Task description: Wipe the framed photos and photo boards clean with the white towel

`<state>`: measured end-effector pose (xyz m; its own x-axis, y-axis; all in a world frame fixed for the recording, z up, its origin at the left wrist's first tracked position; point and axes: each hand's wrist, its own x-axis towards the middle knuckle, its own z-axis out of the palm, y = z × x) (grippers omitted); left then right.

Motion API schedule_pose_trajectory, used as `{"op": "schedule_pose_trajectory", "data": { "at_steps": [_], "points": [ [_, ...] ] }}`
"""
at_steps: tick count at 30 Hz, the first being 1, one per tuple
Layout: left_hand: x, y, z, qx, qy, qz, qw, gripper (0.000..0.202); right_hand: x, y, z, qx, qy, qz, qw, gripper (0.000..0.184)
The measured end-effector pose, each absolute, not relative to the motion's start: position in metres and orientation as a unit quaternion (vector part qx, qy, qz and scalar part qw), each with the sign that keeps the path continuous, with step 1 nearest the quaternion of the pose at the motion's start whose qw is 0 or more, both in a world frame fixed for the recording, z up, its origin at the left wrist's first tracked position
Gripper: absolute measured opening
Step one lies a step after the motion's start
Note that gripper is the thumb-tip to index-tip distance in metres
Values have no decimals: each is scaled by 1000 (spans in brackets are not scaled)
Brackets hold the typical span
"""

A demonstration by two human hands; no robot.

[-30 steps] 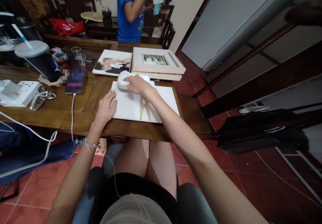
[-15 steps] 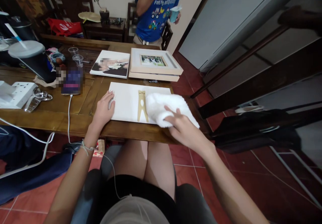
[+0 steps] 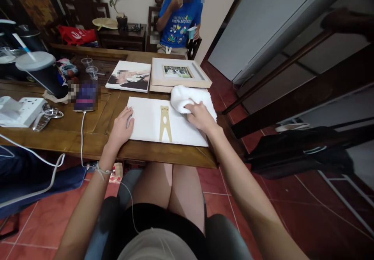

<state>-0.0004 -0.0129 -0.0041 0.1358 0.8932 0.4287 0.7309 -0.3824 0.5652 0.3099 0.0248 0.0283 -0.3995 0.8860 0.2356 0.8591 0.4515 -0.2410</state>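
My right hand (image 3: pixel 201 117) is closed on a fluffy white cloth (image 3: pixel 189 96), which lies over the far right corner of a white board (image 3: pixel 146 119). Along the board's left edge rests my left hand (image 3: pixel 122 126), fingers stretched out and holding nothing. A tan cat-shaped figure (image 3: pixel 165 129) with two long legs and a white oval shows on the middle of the board. The cloth hides the board's far right part.
Behind the board are a photo panel (image 3: pixel 131 76) and a stacked picture frame (image 3: pixel 201 75). To the left stand a phone (image 3: pixel 85 98) on a cable, a lidded black cup (image 3: pixel 43 75) and a white power strip (image 3: pixel 27 112). A person in a blue shirt (image 3: pixel 178 22) sits across the table.
My right hand has moved the cloth away from me, from the board's near right side to its far right corner. My left hand stays in place. The other person has leaned back.
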Motion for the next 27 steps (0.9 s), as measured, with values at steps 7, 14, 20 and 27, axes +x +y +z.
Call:
{"op": "schedule_pose_trajectory", "data": {
  "at_steps": [7,14,20,27],
  "points": [
    [1,-14,-5,742,543,379,101,37,312,-76,39,-491,-857,65,145,32],
    [1,-15,-4,745,540,378,101,38,328,-112,59,-444,-877,140,116,35],
    [-1,-13,-6,743,540,382,102,37,315,-16,27,-512,-836,77,179,36],
    [0,-15,-5,740,543,383,107,38,301,-45,23,-495,-853,23,162,35]
  ]
}}
